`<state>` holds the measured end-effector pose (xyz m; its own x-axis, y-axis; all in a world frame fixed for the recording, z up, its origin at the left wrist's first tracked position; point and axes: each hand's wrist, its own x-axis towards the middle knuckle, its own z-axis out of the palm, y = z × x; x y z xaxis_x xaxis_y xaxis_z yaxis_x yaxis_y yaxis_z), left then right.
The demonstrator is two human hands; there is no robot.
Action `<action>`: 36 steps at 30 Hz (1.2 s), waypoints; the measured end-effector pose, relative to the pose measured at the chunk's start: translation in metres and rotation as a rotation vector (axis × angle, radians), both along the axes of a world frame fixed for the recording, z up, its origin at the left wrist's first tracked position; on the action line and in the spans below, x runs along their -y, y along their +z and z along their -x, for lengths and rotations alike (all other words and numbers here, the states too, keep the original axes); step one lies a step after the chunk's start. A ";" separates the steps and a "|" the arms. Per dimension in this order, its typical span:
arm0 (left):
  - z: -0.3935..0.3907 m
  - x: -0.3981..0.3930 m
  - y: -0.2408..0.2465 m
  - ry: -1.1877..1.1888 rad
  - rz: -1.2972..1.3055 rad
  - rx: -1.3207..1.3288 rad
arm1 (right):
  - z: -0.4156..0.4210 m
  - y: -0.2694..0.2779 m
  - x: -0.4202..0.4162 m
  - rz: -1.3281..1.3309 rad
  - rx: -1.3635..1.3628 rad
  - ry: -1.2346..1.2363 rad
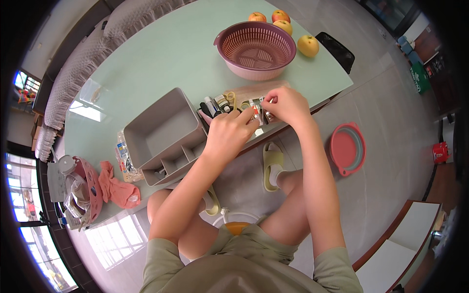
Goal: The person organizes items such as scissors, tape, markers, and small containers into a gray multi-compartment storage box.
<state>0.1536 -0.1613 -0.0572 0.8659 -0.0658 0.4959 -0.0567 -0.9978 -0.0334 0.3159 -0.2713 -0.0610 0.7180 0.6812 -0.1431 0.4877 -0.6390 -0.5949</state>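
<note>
My left hand (230,132) is over a group of small items at the table's near edge, its fingers curled; whether it holds anything is hidden. To its right, my right hand (289,105) pinches a small silvery item (261,99) between thumb and fingertips. About the hands lie a pair of yellow-handled scissors (231,96), a small labelled bottle (221,100), a white tube with red print (255,110) and several pen-like things (210,104). Left of them stands a grey plastic organizer box (165,124). Its large compartment is bare, and a small dark item lies in a front compartment.
Beyond the hands, a purple colander in a pink bowl (256,47) stands near several apples (308,46). A coral cloth (119,186), a plastic package (126,157) and a pink basket (91,190) are at left. A red collapsible basin (344,150) sits on the floor at right.
</note>
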 end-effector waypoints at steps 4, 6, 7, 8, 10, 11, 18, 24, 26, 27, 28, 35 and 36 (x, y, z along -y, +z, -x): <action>-0.004 -0.004 -0.009 0.025 -0.017 -0.029 | 0.004 0.004 -0.008 0.059 0.022 0.022; -0.005 -0.005 -0.011 0.028 -0.012 -0.047 | 0.004 0.001 -0.010 0.071 0.036 0.022; -0.006 -0.005 -0.012 0.030 -0.010 -0.056 | 0.004 -0.001 -0.011 0.070 0.059 0.020; -0.007 -0.005 -0.013 0.037 -0.004 -0.060 | 0.004 -0.004 -0.012 0.068 0.081 0.019; -0.008 -0.005 -0.014 0.052 0.008 -0.068 | 0.004 -0.006 -0.014 0.062 0.129 0.012; -0.009 -0.006 -0.016 0.064 0.016 -0.077 | 0.005 -0.007 -0.015 0.058 0.153 0.007; -0.008 -0.005 -0.018 0.156 0.035 -0.130 | 0.010 -0.013 -0.018 0.027 0.264 0.015; -0.003 -0.002 -0.008 0.188 0.065 -0.125 | 0.011 -0.013 -0.020 0.024 0.271 0.002; 0.000 -0.001 -0.002 0.189 0.089 -0.112 | 0.009 -0.012 -0.021 -0.002 0.217 -0.007; 0.002 -0.001 0.001 0.187 0.110 -0.099 | 0.009 -0.012 -0.020 -0.014 0.190 -0.011; 0.004 0.000 0.004 0.185 0.131 -0.087 | 0.008 -0.012 -0.019 -0.031 0.206 -0.007; 0.028 -0.003 0.034 0.212 0.285 0.027 | 0.014 0.002 -0.016 -0.069 0.191 -0.006; 0.031 -0.005 0.037 0.228 0.295 0.036 | 0.015 0.004 -0.015 -0.065 0.178 -0.011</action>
